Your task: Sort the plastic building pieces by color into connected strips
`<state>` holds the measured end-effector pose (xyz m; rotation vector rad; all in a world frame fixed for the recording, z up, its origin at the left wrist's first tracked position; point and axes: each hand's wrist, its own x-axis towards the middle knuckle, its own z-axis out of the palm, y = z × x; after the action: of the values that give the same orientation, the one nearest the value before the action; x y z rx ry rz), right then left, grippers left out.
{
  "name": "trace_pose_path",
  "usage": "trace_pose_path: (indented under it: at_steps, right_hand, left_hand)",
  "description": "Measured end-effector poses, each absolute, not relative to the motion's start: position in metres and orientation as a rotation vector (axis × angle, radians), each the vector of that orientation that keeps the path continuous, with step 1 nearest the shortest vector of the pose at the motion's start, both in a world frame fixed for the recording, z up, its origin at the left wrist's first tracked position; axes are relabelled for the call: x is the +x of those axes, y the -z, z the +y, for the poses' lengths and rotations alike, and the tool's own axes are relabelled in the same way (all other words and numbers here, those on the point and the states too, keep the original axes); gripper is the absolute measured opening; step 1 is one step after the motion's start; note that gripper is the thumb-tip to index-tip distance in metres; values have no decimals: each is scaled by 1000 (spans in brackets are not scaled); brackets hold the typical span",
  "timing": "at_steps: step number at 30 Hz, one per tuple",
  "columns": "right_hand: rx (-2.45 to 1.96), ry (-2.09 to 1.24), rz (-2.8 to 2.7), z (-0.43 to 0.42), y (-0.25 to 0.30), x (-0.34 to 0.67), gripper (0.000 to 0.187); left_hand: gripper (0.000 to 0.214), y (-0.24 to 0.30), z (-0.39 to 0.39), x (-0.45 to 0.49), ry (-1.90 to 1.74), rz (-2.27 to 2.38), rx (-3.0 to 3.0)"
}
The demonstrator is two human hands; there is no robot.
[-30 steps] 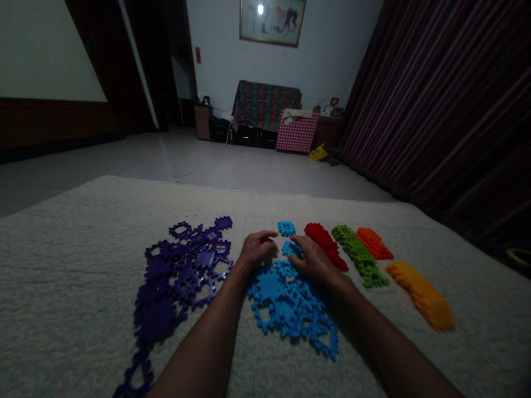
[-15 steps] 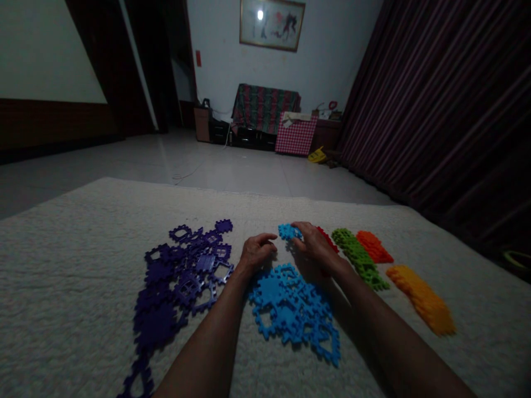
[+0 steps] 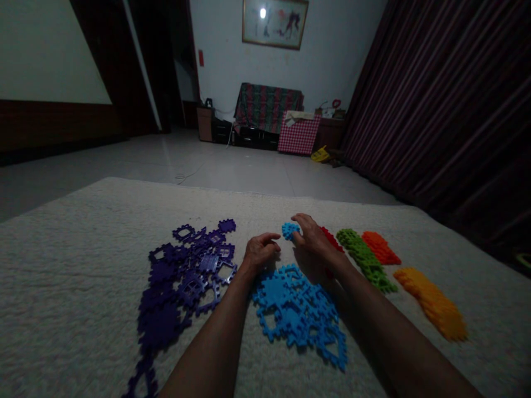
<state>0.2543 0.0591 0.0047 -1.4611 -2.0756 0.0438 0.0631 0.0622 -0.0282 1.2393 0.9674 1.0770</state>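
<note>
Right hand (image 3: 314,239) at a small light-blue toothed plastic piece (image 3: 289,230), seemingly positioning it
Head view: it sits beyond a light-blue plastic heap (image 3: 292,316); grip unclear. Left hand (image 3: 260,254) apart, empty, fingers parted. Next calls for light fingertip control.

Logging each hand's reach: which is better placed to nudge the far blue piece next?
Probably the right hand: its fingers are at the right edge of the far blue piece, while a slight gap separates the left hand from it.
</note>
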Motion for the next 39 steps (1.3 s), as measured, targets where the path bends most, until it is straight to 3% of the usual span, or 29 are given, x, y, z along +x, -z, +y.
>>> trace_pose_path:
  at_steps: [9, 14, 25, 39]
  right_hand:
    - [-1546, -514, -2103, -1, -1, 250, 30]
    - [-1555, -513, -2221, -6, -12, 244, 18]
    - [-1601, -506, -2240, -4, -15, 242, 15]
    - [-1728, -343, -1789, 10, 3, 244, 17]
  left_hand:
    - [38, 26, 61, 62, -1087, 964, 1196]
    - [40, 29, 62, 61, -1115, 968, 1216]
    - [41, 31, 63, 62, -1123, 937, 1207]
    - [40, 33, 64, 61, -1113, 990, 1267]
